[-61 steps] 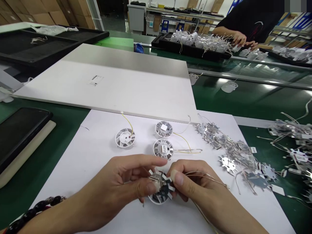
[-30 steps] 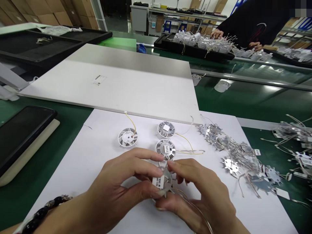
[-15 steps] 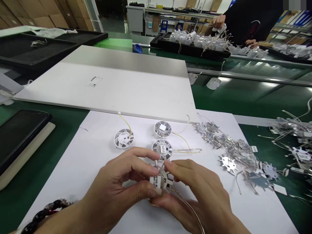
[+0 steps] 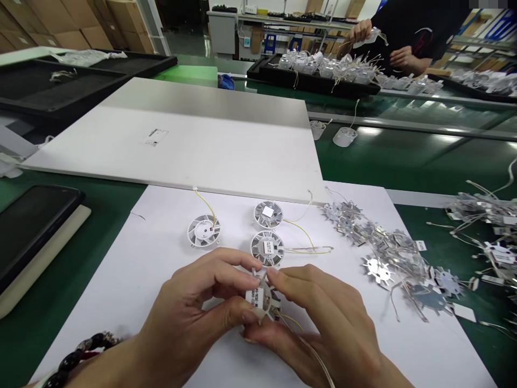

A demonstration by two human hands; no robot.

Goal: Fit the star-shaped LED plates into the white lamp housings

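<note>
Between my two hands is a small white fan (image 4: 266,302) with a toothed metal plate and a printed white label, partly hidden by fingers. My left hand (image 4: 205,307) pinches its left side with thumb and fingertips. Fingertips of my right hand (image 4: 323,312) press its upper right edge, the thumb below it. Pale wires and a yellow one trail from the fan under my right palm. Just beyond lie two round white fans with metal plates, one nearer (image 4: 267,248) and one farther (image 4: 268,214). A third white fan (image 4: 204,230), bare of a plate, lies to their left.
Loose toothed metal plates (image 4: 383,253) with wires are heaped on the white sheet (image 4: 121,269) at right. A white board (image 4: 226,140) lies behind. A phone (image 4: 36,226) is at left. Across the bench, a person's hand (image 4: 361,31) holds a wired part above a black tray (image 4: 266,73).
The fan has turned slightly in my hands, and both hands have shifted a little. Across the bench, the other person's hands have risen with a clear part in one.
</note>
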